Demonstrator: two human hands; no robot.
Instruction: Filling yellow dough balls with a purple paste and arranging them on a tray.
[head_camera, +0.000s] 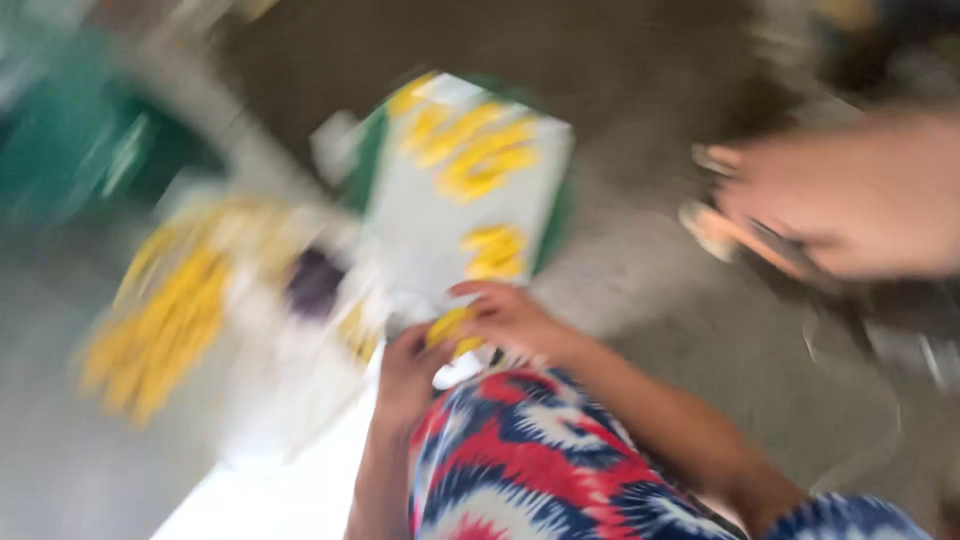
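Yellow piece (448, 328), pinched between the person's left hand (408, 372) and right hand (512, 318) above a patterned lap (540, 470), sits just below a white board (462, 190) of yellow pieces; steadier, slower hands would likely serve best.

A ground-level work spot, probably a yard or workshop. The bare grey concrete floor (660, 90) carries white boards of yellow pieces (470, 190). Blur hides more.
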